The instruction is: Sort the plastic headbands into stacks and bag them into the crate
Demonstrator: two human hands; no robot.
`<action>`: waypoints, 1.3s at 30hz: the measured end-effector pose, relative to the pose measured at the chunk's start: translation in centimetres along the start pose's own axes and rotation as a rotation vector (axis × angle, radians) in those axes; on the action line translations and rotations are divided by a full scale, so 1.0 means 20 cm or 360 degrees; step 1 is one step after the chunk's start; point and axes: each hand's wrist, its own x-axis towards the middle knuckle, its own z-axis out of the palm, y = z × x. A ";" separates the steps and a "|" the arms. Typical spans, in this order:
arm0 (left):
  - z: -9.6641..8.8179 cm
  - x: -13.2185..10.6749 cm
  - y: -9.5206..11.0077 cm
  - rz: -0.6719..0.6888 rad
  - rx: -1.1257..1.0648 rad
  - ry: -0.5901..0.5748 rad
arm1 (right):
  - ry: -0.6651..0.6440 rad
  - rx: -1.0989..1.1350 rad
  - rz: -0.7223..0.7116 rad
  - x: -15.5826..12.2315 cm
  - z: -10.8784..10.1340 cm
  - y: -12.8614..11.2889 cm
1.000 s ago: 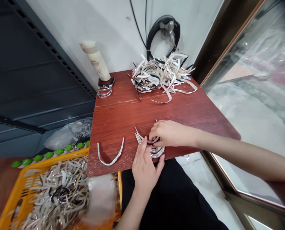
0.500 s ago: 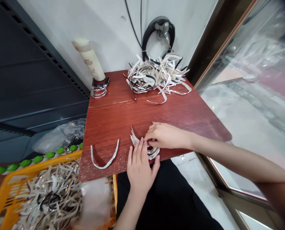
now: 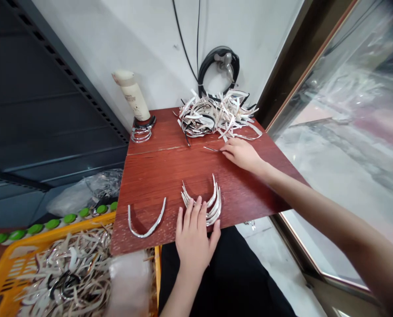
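Observation:
My left hand (image 3: 194, 235) rests with its fingers stretched out over the near part of a nested stack of U-shaped white-and-silver strips (image 3: 213, 210), close to the front edge of the red-brown table (image 3: 170, 167). Farther back, my right hand (image 3: 240, 153) pinches a thin curved strip (image 3: 211, 149) just in front of the tangled pile of similar strips (image 3: 212, 112). Part of this strip is hidden behind the fingers. To the left of the stack, a single U-shaped strip (image 3: 146, 234) lies on its own.
A white bottle (image 3: 135, 101) stands on stacked rings (image 3: 141, 134) at the back left. A yellow crate (image 3: 9, 259) full of strips sits below left, beside green-capped containers (image 3: 53, 223). Coiled black cable (image 3: 201, 72) hangs on the wall. Glass (image 3: 335, 145) borders the right side.
My right hand has left the stack, reached away to the pile and taken hold of a strip. The left hand stays on the stack. The view has shifted slightly.

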 end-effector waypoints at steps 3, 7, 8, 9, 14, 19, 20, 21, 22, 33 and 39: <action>-0.01 0.00 0.00 -0.0006 0.0018 -0.0004 | 0.0074 0.0078 -0.0015 0.01 -0.01 -0.07; -0.01 0.00 0.00 -0.0005 0.0036 -0.0023 | 0.0393 0.0857 0.0139 -0.03 -0.09 -0.22; -0.01 0.00 0.00 -0.0008 0.0032 -0.0024 | 0.0444 0.1130 0.0246 -0.04 -0.11 -0.26; -0.01 0.00 0.01 -0.0012 0.0029 -0.0022 | 0.0459 0.1392 0.0370 -0.06 -0.12 -0.29; 0.00 0.00 0.00 -0.0015 0.0018 -0.0034 | 0.0285 0.2043 0.1037 -0.14 -0.09 -0.27; -0.01 0.00 0.01 -0.0038 0.0013 -0.0046 | 0.0332 0.1108 0.1052 -0.26 -0.07 -0.14; -0.01 0.00 0.02 -0.0042 0.0013 -0.0053 | 0.0413 0.0856 0.0986 -0.28 -0.07 -0.13; -0.01 -0.01 0.02 -0.0045 0.0013 -0.0063 | 0.0467 0.0646 0.0887 -0.29 -0.08 -0.11; -0.01 -0.01 0.02 -0.0047 0.0013 -0.0074 | 0.0472 0.0492 0.0743 -0.29 -0.09 -0.10; 0.01 -0.06 0.01 -0.0031 0.0040 -0.0109 | 0.0154 0.0572 -0.0122 -0.06 -0.12 -0.39; 0.00 -0.06 0.02 -0.0076 -0.0025 -0.0163 | -0.0340 0.0381 -0.0649 0.17 -0.12 -1.05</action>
